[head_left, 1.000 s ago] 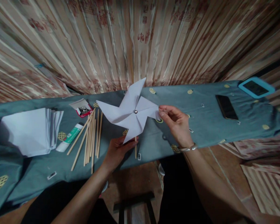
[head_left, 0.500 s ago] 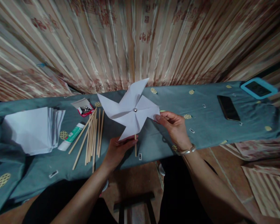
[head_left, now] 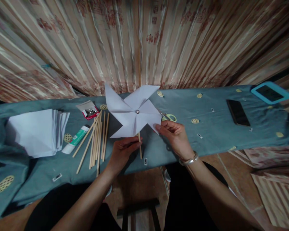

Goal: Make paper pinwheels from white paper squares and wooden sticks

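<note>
A white paper pinwheel (head_left: pixel 127 119) with a silver pin (head_left: pixel 137 112) at its centre is held up above the cloth-covered table. Its thin wooden stick (head_left: pixel 140 147) is pinched between the thumb and fingers of my left hand (head_left: pixel 121 154), below the blades. My right hand (head_left: pixel 174 134), with a silver bracelet at the wrist, pinches the tip of the lower right blade. Behind that blade lies a pair of scissors (head_left: pixel 170 117) with light green handles, its blades partly hidden by the paper.
On the left are a stack of white paper (head_left: pixel 31 133), a glue stick (head_left: pixel 75 140), several loose wooden sticks (head_left: pixel 96 141) and an open red box (head_left: pixel 90 112) of pins. A phone (head_left: pixel 238 113) and a blue-framed device (head_left: pixel 271 92) lie right. A striped curtain (head_left: pixel 139 41) hangs behind.
The pinwheel's blades have turned clockwise a little, my right hand moving down and left with the blade tip. The scissors' handles now show behind it. My left hand still grips the stick.
</note>
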Tool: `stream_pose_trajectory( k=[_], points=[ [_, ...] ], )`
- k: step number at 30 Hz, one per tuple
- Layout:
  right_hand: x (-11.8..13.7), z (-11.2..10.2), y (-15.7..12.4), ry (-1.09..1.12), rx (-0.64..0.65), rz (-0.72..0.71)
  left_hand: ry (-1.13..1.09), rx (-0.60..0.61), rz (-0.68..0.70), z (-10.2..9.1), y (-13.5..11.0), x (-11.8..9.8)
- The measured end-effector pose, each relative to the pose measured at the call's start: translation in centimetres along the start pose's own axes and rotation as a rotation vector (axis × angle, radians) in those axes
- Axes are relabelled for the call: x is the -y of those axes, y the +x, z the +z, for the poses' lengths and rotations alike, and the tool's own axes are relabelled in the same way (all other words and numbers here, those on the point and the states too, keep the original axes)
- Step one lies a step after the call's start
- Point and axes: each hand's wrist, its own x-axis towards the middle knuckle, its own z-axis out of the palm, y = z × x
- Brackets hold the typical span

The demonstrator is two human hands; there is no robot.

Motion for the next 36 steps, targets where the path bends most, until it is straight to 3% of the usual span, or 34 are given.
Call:
stream_pose_trajectory(
  k=[19, 36],
  points=[
    [-0.2, 2.1, -1.1, 0.049, 0.133, 0.098, 0.035, 0.041, 0.008, -0.1, -0.1, -0.2],
    [-0.8, 3.0, -1.6, 0.006, 0.213, 0.06, 0.067, 0.103, 0.037, -0.1, -0.1, -0.1]
  ],
)
